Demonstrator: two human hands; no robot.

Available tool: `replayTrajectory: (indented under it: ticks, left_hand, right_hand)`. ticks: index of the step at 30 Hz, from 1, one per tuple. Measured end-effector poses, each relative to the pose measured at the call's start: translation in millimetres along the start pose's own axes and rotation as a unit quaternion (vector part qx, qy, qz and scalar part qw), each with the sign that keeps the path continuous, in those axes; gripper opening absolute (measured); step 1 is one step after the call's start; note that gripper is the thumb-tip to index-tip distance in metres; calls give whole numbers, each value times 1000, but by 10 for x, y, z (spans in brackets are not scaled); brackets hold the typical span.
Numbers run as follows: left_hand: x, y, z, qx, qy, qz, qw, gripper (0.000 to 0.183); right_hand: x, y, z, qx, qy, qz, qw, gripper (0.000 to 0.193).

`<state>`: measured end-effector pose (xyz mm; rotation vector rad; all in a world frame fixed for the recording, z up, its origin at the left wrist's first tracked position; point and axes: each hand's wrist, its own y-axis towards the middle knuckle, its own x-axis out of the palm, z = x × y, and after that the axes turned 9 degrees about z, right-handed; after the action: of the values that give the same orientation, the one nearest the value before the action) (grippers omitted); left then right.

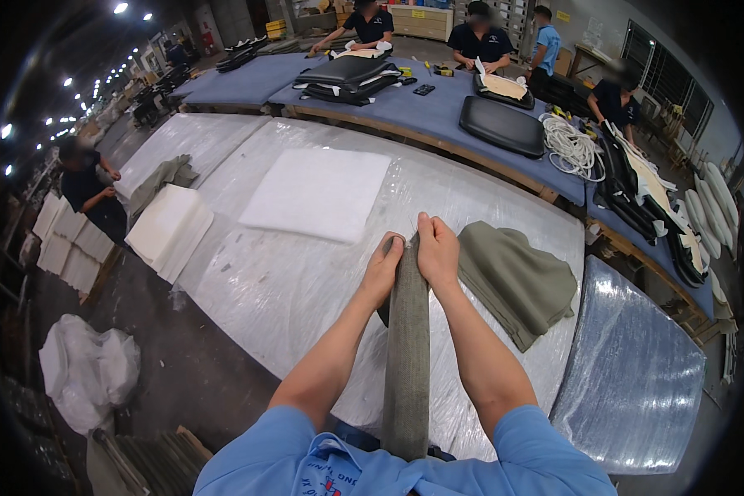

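Between my forearms I hold a grey-green fabric-covered cushion, seen edge-on, its near end against my body. My left hand grips its far end from the left, thumb on top. Across from it, my right hand closes on the right corner with the thumb pointing up. A small gap or fold of the cover shows between the two hands, with a bit of white in it. Right of my right hand lies a folded olive fabric cover. A square sheet of white padding rests beyond my hands.
The table is wrapped in clear plastic film. A white foam stack stands at its left edge, beside a person. Blue-topped benches with black cushions, rope and several people lie beyond. A plastic bag sits lower left.
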<state>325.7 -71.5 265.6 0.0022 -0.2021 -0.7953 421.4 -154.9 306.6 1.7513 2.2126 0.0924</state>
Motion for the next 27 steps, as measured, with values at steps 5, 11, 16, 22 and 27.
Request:
replayTrajectory:
  ticks: [5,11,16,22,27]
  left_hand:
    - [-5,-32,18,-75,20,-25,997,50]
    - [92,22,83,-135,15,-37,990,53]
    - [22,93,-20,-108,69,-12,992,51]
    - [175,101,-8,-133,29,-13,991,56]
    - [104,33,24,-171,4,-3,985,69]
  right_hand:
    - [48,61,28,-40,-35,18,998,51]
    - [128,238,164,-50,-81,-19,995,42]
    - [224,299,185,-64,-62,-57,994,37]
    - [147,435,245,-32,-80,-69,994,40]
    - [-102,279,228,-52,38,31,997,39]
